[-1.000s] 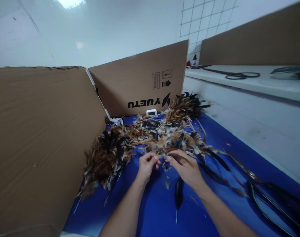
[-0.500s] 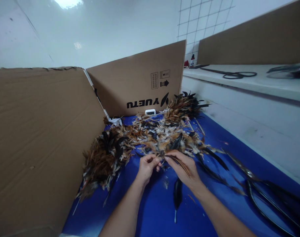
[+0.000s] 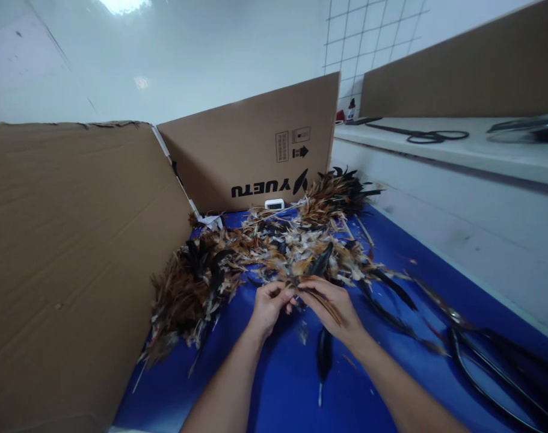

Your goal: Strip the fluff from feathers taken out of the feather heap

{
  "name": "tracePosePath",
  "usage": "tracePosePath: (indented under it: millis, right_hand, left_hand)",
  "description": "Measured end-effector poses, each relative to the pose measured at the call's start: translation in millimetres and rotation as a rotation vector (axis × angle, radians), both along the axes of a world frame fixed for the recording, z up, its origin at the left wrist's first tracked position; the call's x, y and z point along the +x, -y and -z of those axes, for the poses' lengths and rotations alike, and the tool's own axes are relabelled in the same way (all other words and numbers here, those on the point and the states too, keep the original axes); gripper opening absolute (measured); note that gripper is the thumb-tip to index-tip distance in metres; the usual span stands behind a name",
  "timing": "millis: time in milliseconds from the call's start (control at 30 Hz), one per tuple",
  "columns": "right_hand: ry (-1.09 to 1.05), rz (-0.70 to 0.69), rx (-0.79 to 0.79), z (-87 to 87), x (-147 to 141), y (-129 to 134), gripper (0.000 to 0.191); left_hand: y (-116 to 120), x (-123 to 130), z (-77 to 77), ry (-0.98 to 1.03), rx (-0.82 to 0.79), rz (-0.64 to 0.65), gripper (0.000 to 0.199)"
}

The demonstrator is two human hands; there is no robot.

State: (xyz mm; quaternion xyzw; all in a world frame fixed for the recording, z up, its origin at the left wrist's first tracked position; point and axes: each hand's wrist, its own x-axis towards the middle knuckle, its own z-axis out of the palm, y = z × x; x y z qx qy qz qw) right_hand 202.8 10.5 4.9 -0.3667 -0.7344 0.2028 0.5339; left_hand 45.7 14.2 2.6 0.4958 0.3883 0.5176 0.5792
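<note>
My left hand [image 3: 270, 307] is pinched at the near edge of a loose spread of brown, white and black feathers [image 3: 296, 243]. Its fingertips meet those of my right hand [image 3: 332, 307], and the small part between them is too blurred to make out. Several long brown feathers [image 3: 324, 302] lie along my right hand, held by its closed fingers. Below my hands a black feather [image 3: 324, 358] rests on the blue surface [image 3: 292, 391]. A thick bundle of brown and black feathers [image 3: 183, 294] is at the left, and another bundle [image 3: 337, 195] at the back right.
Cardboard panels stand at the left [image 3: 75, 258] and back [image 3: 255, 144]. A small white device [image 3: 274, 204] sits by the back panel. Large scissors [image 3: 456, 322] lie at the right. On the white ledge [image 3: 503, 141] are dark scissors [image 3: 429, 135] and a small bottle [image 3: 351, 110].
My right hand has shifted slightly left, closer to my left fingertips, with the brown feathers in it. My left hand has hardly moved.
</note>
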Motion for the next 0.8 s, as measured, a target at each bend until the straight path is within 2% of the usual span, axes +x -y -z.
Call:
tracePosePath:
  millis: [500,800]
  right_hand:
    - [0.054,-0.024,-0.024,-9.8,1,4,0.013]
    - [0.064,-0.065,-0.068,-14.5,1,7,0.014]
  left_hand:
    - [1,-2,-2.6,-0.056,0.02,0.01,0.03]
    - [0,-3,0.8,-0.083,0.031,0.012,0.03]
